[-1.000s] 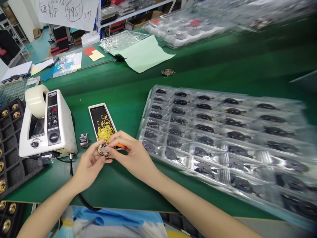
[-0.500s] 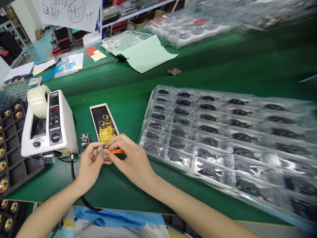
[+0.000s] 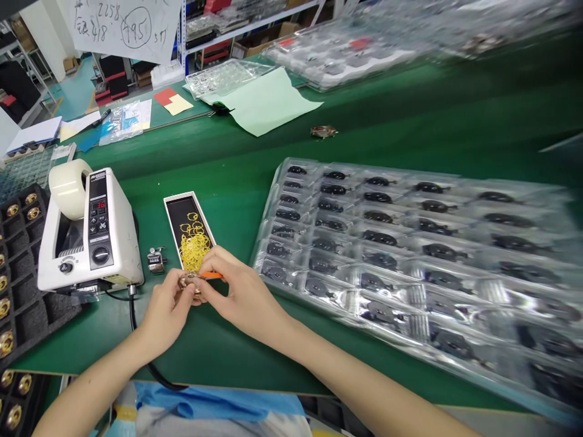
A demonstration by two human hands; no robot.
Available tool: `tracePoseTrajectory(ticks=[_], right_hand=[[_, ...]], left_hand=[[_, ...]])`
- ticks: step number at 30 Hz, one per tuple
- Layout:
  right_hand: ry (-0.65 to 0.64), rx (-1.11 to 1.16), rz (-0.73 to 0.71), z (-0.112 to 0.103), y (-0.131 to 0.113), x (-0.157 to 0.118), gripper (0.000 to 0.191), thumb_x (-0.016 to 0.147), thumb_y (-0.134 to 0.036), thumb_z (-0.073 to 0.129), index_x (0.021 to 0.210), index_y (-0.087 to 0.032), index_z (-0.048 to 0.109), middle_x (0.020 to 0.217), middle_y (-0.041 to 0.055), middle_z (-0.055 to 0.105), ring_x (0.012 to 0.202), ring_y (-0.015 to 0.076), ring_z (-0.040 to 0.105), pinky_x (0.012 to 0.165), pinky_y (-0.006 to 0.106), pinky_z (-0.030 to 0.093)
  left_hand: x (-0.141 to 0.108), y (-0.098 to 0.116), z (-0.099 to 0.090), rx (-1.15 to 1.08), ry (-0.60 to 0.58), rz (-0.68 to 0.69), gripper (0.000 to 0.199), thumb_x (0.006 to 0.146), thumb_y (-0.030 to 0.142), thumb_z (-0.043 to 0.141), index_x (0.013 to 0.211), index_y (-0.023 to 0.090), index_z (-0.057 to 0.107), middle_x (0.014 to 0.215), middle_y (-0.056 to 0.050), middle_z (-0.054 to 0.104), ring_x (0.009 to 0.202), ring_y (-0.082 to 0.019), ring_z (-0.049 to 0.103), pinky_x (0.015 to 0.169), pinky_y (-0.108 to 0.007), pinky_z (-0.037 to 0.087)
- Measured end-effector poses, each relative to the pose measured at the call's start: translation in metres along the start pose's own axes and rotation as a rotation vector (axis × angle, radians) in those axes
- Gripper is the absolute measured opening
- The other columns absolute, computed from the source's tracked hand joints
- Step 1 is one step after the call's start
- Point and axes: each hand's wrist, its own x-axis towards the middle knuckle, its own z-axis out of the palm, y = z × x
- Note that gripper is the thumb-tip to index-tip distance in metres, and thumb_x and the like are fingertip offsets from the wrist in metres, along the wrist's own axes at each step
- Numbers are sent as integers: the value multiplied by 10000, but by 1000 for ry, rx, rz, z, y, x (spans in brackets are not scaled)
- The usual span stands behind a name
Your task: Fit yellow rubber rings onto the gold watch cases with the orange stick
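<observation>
Item, small round metal part (image 3: 189, 284): showing a copper-gold edge with paler, silvery glints; its outline is rounded, its finer detail too small to tell and partly hidden by fingertips. Location: above the green bench (image 3: 204, 358), at the near end of an open white box (image 3: 180, 212), between the two hands.

Left hand (image 3: 159, 315): pinching the part between thumb and bent fingers, from the left side.

Right hand (image 3: 248, 300): pressing thumb and fingers together around a slim orange tool (image 3: 212, 275), which is showing between them; the thumb tip is meeting the part. Whether the tool's tip is touching the part, cannot tell.

Box, one: white-walled, dark inside, holding a heap of thin yellow rings (image 3: 195, 250) toward its near end.

Tally counter (image 3: 155, 260), one: metal, standing between the box and a white tape dispenser (image 3: 119, 243), which is bearing a pale tape roll (image 3: 68, 189) and displaying red digits.

Foam tray (image 3: 31, 321), black: lying at far left, holding round gold-coloured pieces (image 3: 6, 343) in some compartments.

Clear tray (image 3: 268, 206), large: lying right of the box, holding rows of flat black parts (image 3: 380, 237).

Loose metal piece (image 3: 323, 131), one: lying beyond the clear tray, near a pale green sheet (image 3: 268, 106).
</observation>
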Motion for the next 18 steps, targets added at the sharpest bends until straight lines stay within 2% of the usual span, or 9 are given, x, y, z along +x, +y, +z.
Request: tracePoseTrajectory(ticks=[2,4,7,10,12,14,16,18], right_hand=[[40,-75,-140,-2,0,0,123,878,-188,495,767,-207,543,790,38,594,699,161,584,566,266,448],[134,-170,-282,-5,-2,-1,101,887,-198,518,809,-202,582,799,57,631,719,167,608,555,260,457],[303,-327,-473,-7,-7,-7,122,890,-190,540,838,-221,645,741,46,665,645,146,605,528,248,450],[337,-472,-671,-3,-10,-15,236,889,-146,501,832,-275,691,703,13,689,559,123,558,516,247,437],[326,-540,-675,1,-9,-16,283,892,-121,473,861,-278,706,777,22,723,568,130,546,531,259,441],[326,-559,-585,5,-7,-13,288,891,-94,464,895,-247,708,884,54,741,618,147,553,560,275,451],[331,-530,-498,7,-3,-10,235,887,-86,494,899,-205,696,924,83,739,660,161,556,579,284,453],[347,-469,-483,8,0,-6,163,882,-94,535,889,-178,675,895,87,734,674,166,552,583,281,452]], left_hand=[[1,4,-4,169,-4,64,110,862,285,584,817,189,615,744,-10,649,680,-156,598,646,-250,460],[2,9,-7,260,45,151,121,827,220,592,721,181,635,730,-14,617,677,-150,554,619,-240,416],[4,14,-9,159,133,160,109,750,198,642,643,177,631,676,-9,594,641,-140,515,590,-236,400],[5,14,-9,-34,156,52,107,689,228,702,649,172,620,614,8,618,585,-124,528,574,-228,414],[5,13,-7,-113,152,-8,160,657,243,740,642,169,599,560,24,609,516,-106,522,518,-214,405],[3,13,-6,-159,137,-54,191,653,265,761,661,165,599,525,32,607,464,-99,528,475,-206,411],[1,14,-5,-201,118,-74,208,677,306,762,716,156,623,551,15,648,484,-116,585,498,-218,470],[0,14,-4,-241,107,-74,245,693,348,762,763,148,641,606,-6,692,548,-137,642,558,-242,532]])
